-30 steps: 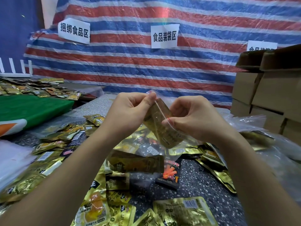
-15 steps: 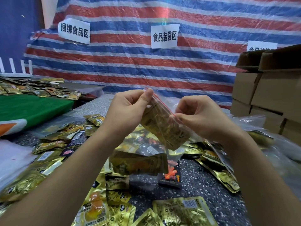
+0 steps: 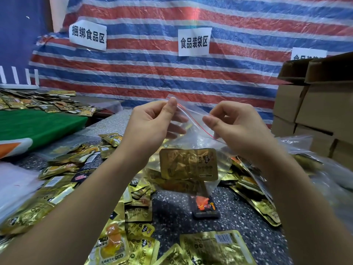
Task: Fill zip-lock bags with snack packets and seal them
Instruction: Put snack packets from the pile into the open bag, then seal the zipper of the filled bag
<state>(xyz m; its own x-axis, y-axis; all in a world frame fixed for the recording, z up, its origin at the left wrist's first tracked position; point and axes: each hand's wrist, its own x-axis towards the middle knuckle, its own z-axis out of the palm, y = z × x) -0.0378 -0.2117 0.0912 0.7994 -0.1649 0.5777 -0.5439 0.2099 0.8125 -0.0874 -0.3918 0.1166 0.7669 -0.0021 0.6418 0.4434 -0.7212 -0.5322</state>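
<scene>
Below your grip, a gold snack packet (image 3: 188,163) sits inside the hanging zip-lock bag (image 3: 193,142). Your left hand (image 3: 150,127) and right hand (image 3: 235,129) pinch opposite ends of its red-lined mouth. Sealing step: next, likely press along the strip between them.

The third paper sign (image 3: 309,53) on the tarp is half hidden behind the cardboard boxes (image 3: 317,104), its writing cut off. The boxes run out past the right edge. The left hand (image 3: 150,129) shows its fingers only through the clear bag (image 3: 193,131), blurred. Print on the gold packet (image 3: 188,163) inside is too smeared to read.
</scene>
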